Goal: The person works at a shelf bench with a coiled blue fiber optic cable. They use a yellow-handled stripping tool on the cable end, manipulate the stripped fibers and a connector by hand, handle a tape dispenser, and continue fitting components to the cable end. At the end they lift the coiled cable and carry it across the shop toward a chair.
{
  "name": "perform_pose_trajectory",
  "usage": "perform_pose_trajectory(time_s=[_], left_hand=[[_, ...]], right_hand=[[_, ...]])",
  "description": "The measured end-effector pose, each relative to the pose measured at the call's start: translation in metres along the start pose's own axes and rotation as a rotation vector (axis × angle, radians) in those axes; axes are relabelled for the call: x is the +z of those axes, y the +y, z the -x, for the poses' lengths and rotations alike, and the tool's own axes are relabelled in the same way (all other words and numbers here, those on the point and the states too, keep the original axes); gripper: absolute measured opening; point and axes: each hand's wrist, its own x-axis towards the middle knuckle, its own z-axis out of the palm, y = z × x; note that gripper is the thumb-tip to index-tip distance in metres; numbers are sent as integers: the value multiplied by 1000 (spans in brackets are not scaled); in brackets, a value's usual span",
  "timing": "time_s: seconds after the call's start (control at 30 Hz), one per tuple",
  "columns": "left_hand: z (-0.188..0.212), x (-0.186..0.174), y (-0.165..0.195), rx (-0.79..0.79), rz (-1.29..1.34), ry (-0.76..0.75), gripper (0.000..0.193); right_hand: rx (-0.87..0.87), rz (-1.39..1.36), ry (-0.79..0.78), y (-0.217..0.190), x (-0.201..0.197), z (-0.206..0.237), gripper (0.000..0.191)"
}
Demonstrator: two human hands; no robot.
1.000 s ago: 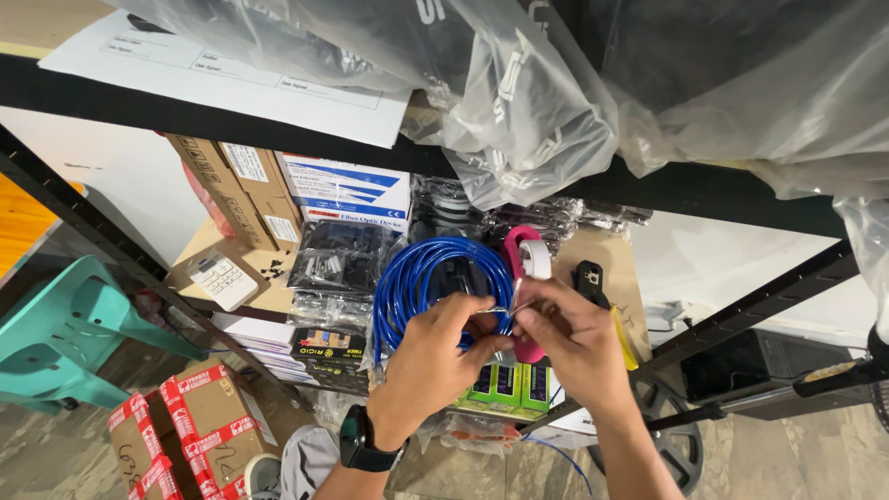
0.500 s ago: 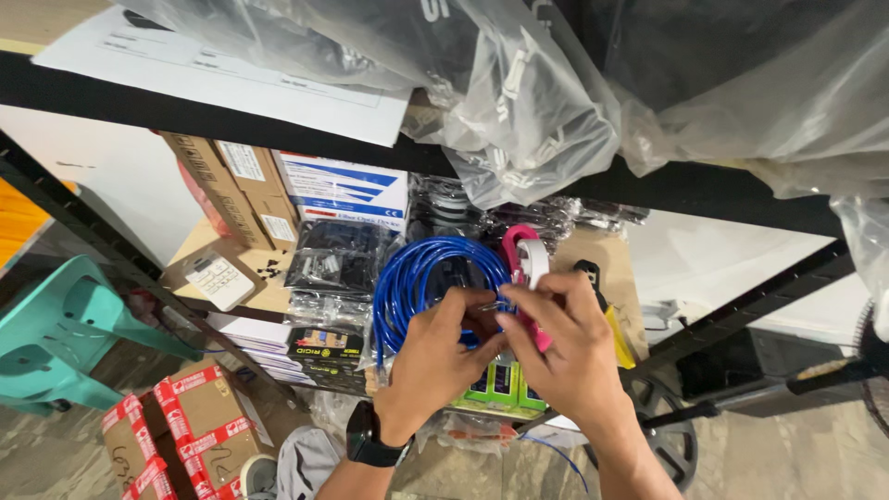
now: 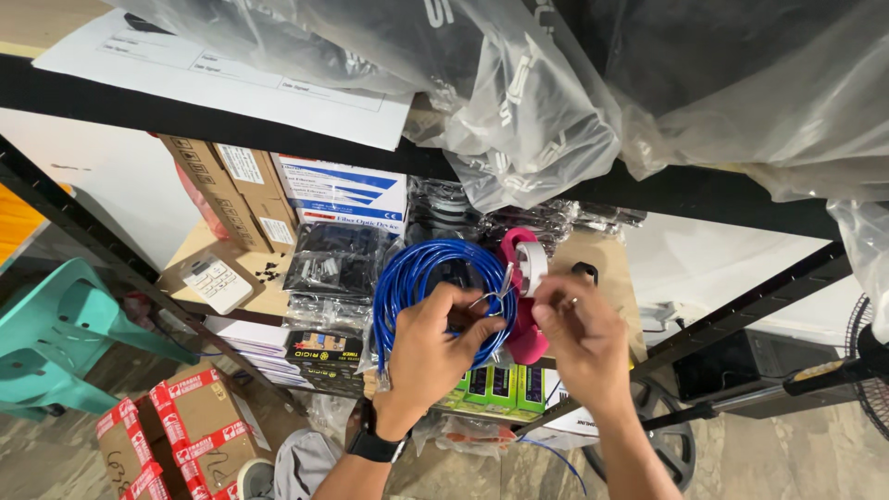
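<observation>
A coil of blue cable (image 3: pixel 407 278) lies over the shelf's middle. My left hand (image 3: pixel 435 352), with a black watch on its wrist, grips the coil's right side and pinches a thin wire tie there. My right hand (image 3: pixel 579 343) is closed beside it, fingertips on the other end of the tie. Behind my hands sits a pink tape dispenser (image 3: pixel 520 278) with a white tape roll.
Brown and blue-white boxes (image 3: pixel 278 185) and black bagged parts (image 3: pixel 333 264) crowd the shelf. Clear plastic bags (image 3: pixel 556 102) hang off the black upper shelf (image 3: pixel 185 116). A teal chair (image 3: pixel 46 343) and red-taped cartons (image 3: pixel 176 426) stand on the floor at left; a fan (image 3: pixel 870 370) at right.
My right hand has pulled a little to the right, away from the coil. The left hand keeps its hold on the blue cable.
</observation>
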Motion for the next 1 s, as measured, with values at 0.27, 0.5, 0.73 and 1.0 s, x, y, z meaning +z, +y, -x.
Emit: perform_pose_trajectory(time_s=[0.27,0.5,0.73,1.0], left_hand=[[2,4,4,118,58,-29,34],[3,1,11,131,-19,-95,33],[-4,11,8,-36,12,-120,32],[-7,36,0,119,49,-130,38]], right_hand=[[-69,67,-192,-2,-6,-18,32],[-97,384,-240,-26,-10,-24,12],[158,52,-50,19,-28,-31,18],[641,1131,-126,127,-68,-7,83]])
